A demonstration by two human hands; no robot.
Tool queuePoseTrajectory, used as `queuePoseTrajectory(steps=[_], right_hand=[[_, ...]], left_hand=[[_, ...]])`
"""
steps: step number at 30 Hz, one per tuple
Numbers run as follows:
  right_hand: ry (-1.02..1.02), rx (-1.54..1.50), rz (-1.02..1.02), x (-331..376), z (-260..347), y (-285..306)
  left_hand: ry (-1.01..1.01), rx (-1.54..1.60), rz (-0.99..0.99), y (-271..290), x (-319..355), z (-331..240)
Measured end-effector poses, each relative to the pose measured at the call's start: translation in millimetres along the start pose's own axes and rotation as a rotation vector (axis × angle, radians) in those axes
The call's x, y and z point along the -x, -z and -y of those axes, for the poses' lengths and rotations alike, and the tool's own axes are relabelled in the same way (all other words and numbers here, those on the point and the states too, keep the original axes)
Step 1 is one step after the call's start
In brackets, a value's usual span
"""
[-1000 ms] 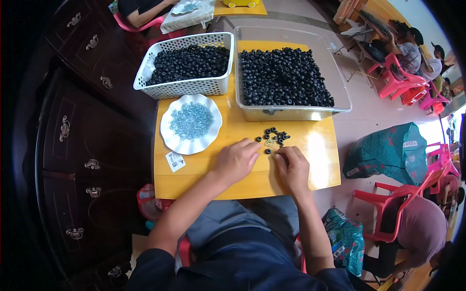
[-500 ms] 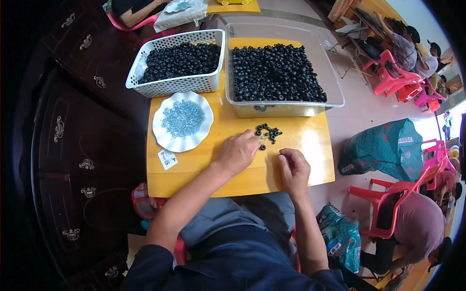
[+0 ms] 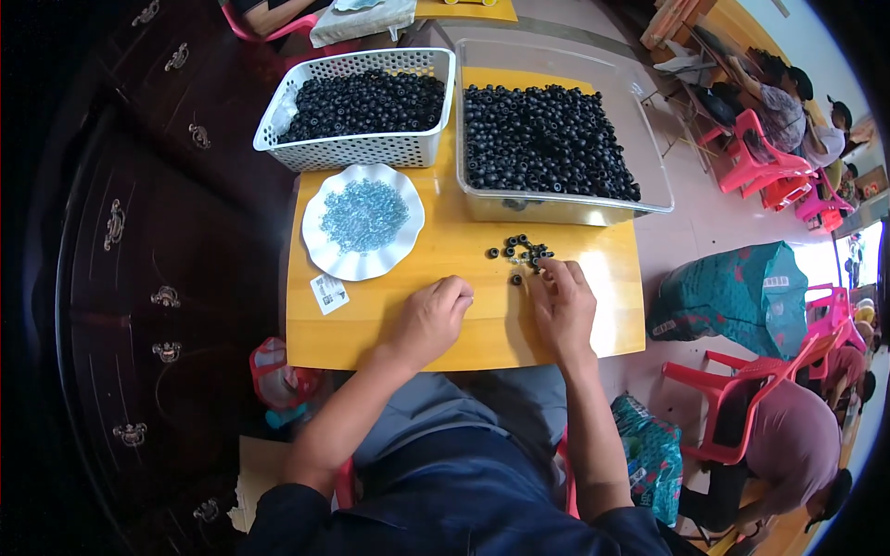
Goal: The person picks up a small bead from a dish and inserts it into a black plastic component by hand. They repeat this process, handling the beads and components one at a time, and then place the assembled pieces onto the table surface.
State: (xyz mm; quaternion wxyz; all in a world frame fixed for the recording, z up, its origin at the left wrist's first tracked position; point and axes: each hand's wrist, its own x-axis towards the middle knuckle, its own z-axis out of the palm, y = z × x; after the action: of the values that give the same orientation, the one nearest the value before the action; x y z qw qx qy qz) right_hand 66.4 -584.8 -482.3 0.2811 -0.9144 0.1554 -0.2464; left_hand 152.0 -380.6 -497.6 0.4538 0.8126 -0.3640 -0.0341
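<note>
Resting on the yellow desk (image 3: 371, 338), the left hand (image 3: 431, 320) is curling its fingers loosely inward, holding nothing visible. The right hand (image 3: 561, 306) is reaching its fingers (image 3: 547, 271) into a small pile of about ten black beads (image 3: 521, 252), touching the nearest ones. Two containers are holding many more black beads: a white basket (image 3: 357, 148) and a clear tub (image 3: 556, 208). One white scalloped plate (image 3: 363, 222) is carrying pale blue bits. One small white label (image 3: 329, 294) is lying beside it.
</note>
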Motion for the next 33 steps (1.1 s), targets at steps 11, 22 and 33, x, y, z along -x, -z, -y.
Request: queuePoseTrajectory(steps=[11, 22, 33], right_hand=[[0.284, 0.343, 0.237, -48, 25, -40], [0.201, -0.038, 0.264, -40, 42, -12], [-0.752, -1.626, 0.445, 33, 24, 4]], left_hand=[[0.017, 0.197, -0.055, 8, 11, -3], [0.072, 0.38, -0.113, 3, 17, 1], [0.048, 0.542, -0.11, 25, 8, -50]])
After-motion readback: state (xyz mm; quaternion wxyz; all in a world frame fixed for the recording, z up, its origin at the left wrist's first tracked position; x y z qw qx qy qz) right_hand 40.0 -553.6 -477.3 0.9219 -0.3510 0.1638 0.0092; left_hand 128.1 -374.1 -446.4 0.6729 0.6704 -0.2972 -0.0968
